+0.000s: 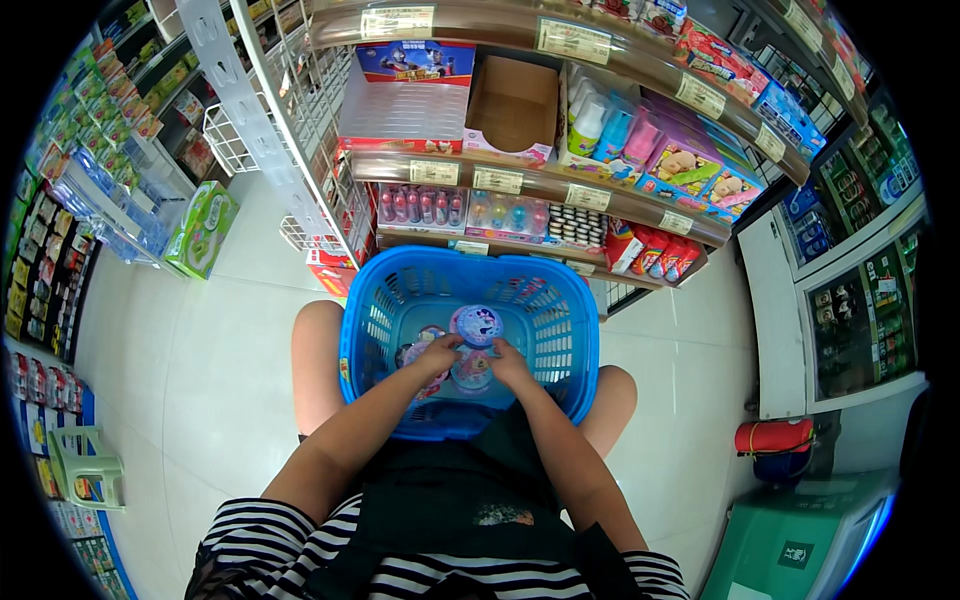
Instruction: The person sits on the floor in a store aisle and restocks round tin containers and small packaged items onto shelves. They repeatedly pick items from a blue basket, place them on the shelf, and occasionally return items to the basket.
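A blue plastic shopping basket [581, 307] sits in front of me between my knees. Inside it, my left hand [439, 355] and my right hand [511, 364] pinch the near edge of a round purple-and-white container [478, 324] from both sides. A cartoon figure decorates its lid. Just below, between my hands, lies another round container [472, 373] in pale pink and teal. More round packages [411, 352] are on the basket's left side, partly covered by my left hand and forearm.
Ahead, a shelf holds an open brown carton [514, 101], a blue-and-red display box [412, 105] and spray-type bottles [615, 135]. White wire racks [322, 112] stand to its left. Glass-door coolers [855, 300] and a fire extinguisher [772, 436] are at right, a green stool [88, 469] at left.
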The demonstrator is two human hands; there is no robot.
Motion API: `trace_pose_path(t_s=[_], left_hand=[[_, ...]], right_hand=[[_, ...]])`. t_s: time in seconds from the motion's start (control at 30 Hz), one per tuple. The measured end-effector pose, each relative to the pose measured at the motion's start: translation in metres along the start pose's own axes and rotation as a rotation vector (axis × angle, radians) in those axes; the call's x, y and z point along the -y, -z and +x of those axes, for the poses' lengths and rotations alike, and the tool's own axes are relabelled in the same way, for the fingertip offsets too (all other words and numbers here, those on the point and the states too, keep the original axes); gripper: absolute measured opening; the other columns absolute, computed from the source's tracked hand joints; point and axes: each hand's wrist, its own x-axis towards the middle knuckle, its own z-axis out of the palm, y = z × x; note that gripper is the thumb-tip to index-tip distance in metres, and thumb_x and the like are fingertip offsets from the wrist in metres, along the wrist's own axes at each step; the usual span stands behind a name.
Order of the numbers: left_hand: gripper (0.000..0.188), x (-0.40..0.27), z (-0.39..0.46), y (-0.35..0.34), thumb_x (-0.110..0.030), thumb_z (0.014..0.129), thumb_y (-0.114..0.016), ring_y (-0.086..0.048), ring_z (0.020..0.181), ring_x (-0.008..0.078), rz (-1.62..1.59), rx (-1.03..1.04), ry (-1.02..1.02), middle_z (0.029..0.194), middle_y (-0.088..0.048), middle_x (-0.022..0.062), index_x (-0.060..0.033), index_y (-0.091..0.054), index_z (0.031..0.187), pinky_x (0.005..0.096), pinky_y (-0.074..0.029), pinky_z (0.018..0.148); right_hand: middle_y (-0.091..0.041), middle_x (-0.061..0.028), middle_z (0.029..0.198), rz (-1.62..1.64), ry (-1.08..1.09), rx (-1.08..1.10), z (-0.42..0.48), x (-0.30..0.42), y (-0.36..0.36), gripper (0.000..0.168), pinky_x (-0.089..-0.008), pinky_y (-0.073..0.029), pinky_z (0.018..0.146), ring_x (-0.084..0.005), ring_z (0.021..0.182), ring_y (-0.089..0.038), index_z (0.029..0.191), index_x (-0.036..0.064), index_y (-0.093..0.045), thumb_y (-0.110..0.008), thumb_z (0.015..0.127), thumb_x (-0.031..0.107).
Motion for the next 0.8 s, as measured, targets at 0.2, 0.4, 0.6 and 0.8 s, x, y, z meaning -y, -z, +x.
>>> trace_pose_path(t_s=[0.2, 0.4, 0.6, 0.8], left_hand=[[0.039, 0.016, 0.013, 0.007, 0.003, 0.077, -0.051, -0.057, 0.080, 0.0195, 0.050, -0.143, -0.031, 0.097, -0.061, 0.0132, -0.0023, -0.055, 0.116, 0.0311, -0.046, 0.066], [0.035, 0.006, 0.018, 0.026, 0.000, 0.081, -0.044, -0.061, 0.079, 0.0249, -0.231, -0.437, 0.134, 0.096, -0.063, 0.0139, -0.0064, -0.059, 0.112, 0.0372, -0.048, 0.066], [0.030, 0.018, 0.032, 0.050, -0.003, 0.083, -0.047, -0.061, 0.097, 0.0281, -0.157, -0.600, 0.155, 0.105, -0.063, 0.0143, -0.0086, -0.061, 0.108, 0.0372, -0.050, 0.077], [0.024, 0.071, 0.079, 0.072, -0.011, 0.082, -0.055, -0.059, 0.103, 0.0308, 0.886, -0.301, 0.245, 0.112, -0.061, 0.0161, -0.0081, -0.064, 0.104, 0.0378, -0.050, 0.079]], right_hand=[[-0.054, -0.0200, 0.122, -0.044, -0.013, 0.024, -0.004, 0.007, 0.001, 0.048, -0.0405, -0.045, 0.088, -0.0346, 0.109, -0.054, 0.127, 0.005, -0.046, -0.059, 0.081, 0.014], [-0.060, -0.0181, 0.110, -0.009, -0.025, -0.001, 0.002, 0.001, -0.008, 0.043, -0.0365, -0.048, 0.082, -0.0313, 0.098, -0.059, 0.122, 0.004, -0.051, -0.059, 0.081, 0.010], [-0.062, -0.0125, 0.102, 0.123, 0.037, 0.212, 0.008, -0.010, -0.026, 0.039, -0.0344, -0.050, 0.074, -0.0235, 0.089, -0.061, 0.119, 0.003, -0.054, -0.059, 0.082, 0.014], [-0.061, -0.0097, 0.101, 0.194, -0.242, 0.584, -0.010, 0.048, -0.050, 0.039, -0.0336, -0.051, 0.066, -0.0202, 0.086, -0.060, 0.120, 0.004, -0.053, -0.056, 0.084, 0.018]])
